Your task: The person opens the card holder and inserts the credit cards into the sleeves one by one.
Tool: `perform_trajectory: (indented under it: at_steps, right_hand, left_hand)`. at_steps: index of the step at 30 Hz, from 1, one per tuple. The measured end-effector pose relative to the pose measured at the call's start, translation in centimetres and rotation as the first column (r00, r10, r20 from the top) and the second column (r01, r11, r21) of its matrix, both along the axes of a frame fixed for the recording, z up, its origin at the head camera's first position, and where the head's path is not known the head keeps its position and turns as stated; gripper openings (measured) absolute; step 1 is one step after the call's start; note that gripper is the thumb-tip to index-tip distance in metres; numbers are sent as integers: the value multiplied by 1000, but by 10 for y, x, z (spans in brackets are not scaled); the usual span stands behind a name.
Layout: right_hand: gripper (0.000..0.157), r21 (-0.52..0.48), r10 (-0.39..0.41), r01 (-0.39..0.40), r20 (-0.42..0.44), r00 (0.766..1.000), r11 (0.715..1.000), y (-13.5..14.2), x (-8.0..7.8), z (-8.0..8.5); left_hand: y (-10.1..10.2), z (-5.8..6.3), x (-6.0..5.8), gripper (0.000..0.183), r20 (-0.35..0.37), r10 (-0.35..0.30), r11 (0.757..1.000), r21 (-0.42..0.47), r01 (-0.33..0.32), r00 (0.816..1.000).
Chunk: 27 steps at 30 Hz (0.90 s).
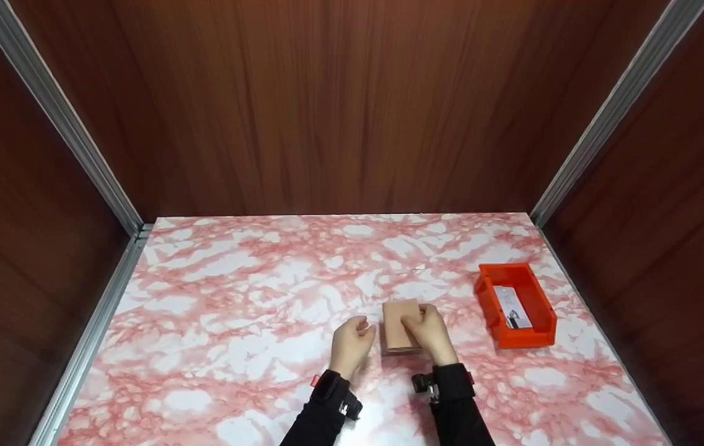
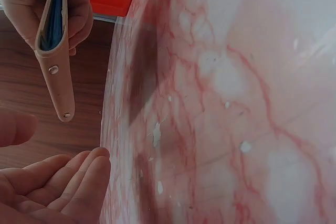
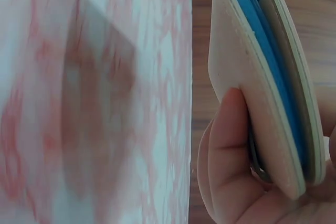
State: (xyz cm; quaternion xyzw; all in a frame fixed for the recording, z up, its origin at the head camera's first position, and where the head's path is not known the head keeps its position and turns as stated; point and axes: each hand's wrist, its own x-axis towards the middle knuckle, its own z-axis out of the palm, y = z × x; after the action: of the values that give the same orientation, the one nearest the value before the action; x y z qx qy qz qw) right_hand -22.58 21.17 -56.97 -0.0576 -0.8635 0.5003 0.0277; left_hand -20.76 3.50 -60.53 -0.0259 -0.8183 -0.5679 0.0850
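In the head view my right hand (image 1: 432,331) grips a tan card holder (image 1: 396,325), thumb across its front cover. The right wrist view shows blue sleeves (image 3: 262,40) between the two covers of the card holder, and fingers (image 3: 231,135) behind it, at a dark metal part. Two metal studs dot the card holder's folded spine (image 2: 59,77) in the left wrist view. It is held up off the table, casting a shadow. Just left of it is my left hand (image 1: 351,347), holding nothing, its fingers loosely bent and apart from the card holder.
To the right stands an orange bin (image 1: 525,337) with a white printed card (image 1: 512,306) lying inside. Pink-and-white marbled tabletop (image 1: 203,322) spreads under both hands. Dark wood panels (image 1: 339,111) enclose the back and sides, with metal rails at the corners.
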Motion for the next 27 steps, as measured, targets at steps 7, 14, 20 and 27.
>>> perform_trajectory:
  at_steps: [7, 14, 20, 27]
  right_hand:
    - [49, 1, 52, -52, -58, 997, 999, -21, 1, 1]
    - [47, -4, 76, -77, -94, 993, 997, -37, -3, -4]
    - [43, -8, 91, -92, -103, 991, 996, -48, -6, -11]
    - [46, 5, 86, -86, -70, 994, 996, -58, -9, -18]
  left_hand:
    - [-6, 3, -4, 32, 42, 13, 997, 70, -16, 999]
    - [-15, 2, -10, 31, 54, 53, 997, 45, -55, 997]
    - [-22, 2, -15, 27, 96, 76, 994, 77, -83, 993]
    - [-28, 0, -18, 26, 85, 113, 992, 53, -118, 990]
